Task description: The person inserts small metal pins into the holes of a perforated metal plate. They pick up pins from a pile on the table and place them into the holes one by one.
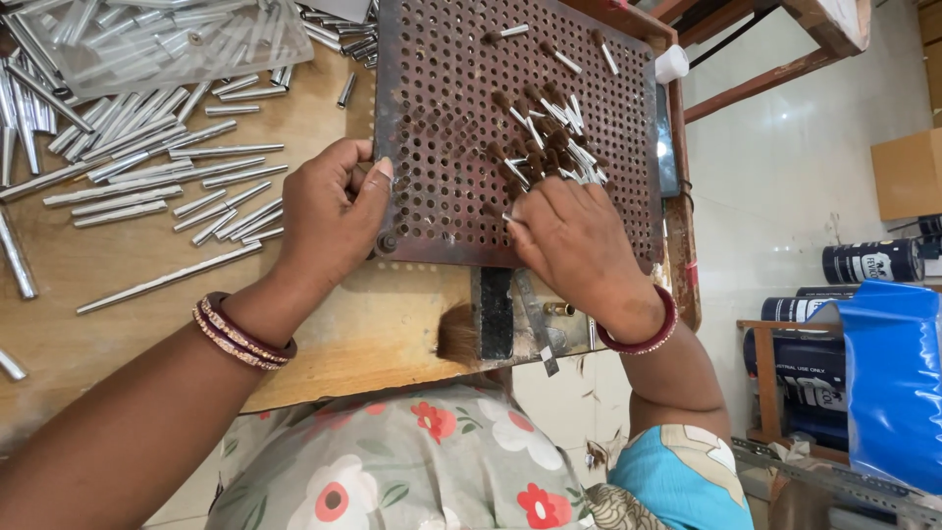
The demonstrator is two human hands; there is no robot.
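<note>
A rusty perforated metal plate (442, 128) lies on a wooden workbench (108, 260). My left hand (329, 211) grips the plate's left edge near its lower corner. My right hand (574, 245) rests on the plate's lower right area, fingers closed around a bunch of small brown-tipped silver pieces (540, 147) that spread out past the fingertips. A few single pieces (564, 61) lie or stand in holes near the plate's top. Both wrists wear bangles.
Several silver metal tubes (167, 167) lie scattered on the bench left of the plate, some under a clear plastic sheet (157, 39). A small brush (458, 334) sits at the bench's front edge. Dark cans (868, 260) and blue plastic (898, 383) stand at right.
</note>
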